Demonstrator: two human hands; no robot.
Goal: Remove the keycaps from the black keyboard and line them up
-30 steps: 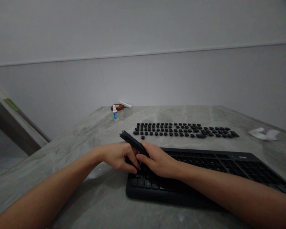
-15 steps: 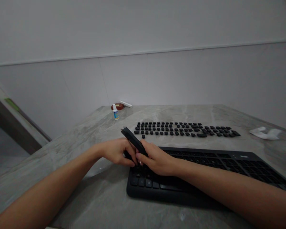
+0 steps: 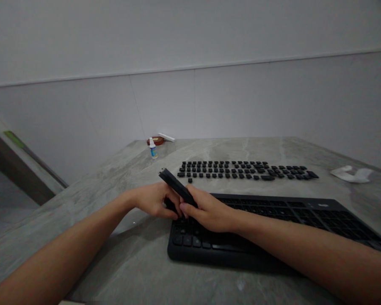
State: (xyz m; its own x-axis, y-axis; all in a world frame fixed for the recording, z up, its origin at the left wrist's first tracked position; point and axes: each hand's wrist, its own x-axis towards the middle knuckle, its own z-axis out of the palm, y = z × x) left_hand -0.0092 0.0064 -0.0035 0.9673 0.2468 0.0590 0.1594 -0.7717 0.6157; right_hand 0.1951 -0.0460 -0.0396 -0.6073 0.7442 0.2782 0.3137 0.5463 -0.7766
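Observation:
A black keyboard (image 3: 219, 262) lies in front of me, with many of its keys off and a few keycaps in place along its front left edge. My right hand (image 3: 208, 212) is wrapped round a black two-handled tool (image 3: 178, 185), which looks like folding pliers. Its handles slant up to the left, close together, while the working end is hidden by my fingers. My left hand (image 3: 157, 201) is bent down over the keyboard's left end, fingers closed beside the tool. What these fingers hold, if anything, is hidden.
Behind the keyboard, loose black keycaps (image 3: 220, 169) lie in rows, with one single keycap (image 3: 190, 180) nearer. A small spray bottle (image 3: 153, 149) stands before a reddish-brown object (image 3: 155, 141) and a white strip (image 3: 167, 137). Crumpled white tissue (image 3: 351, 174) lies right on the marble-patterned table (image 3: 123, 271).
The tool's two handles, slightly apart before, are now closer together. Both hands stay at the keyboard's left end. The whole view has shifted slightly.

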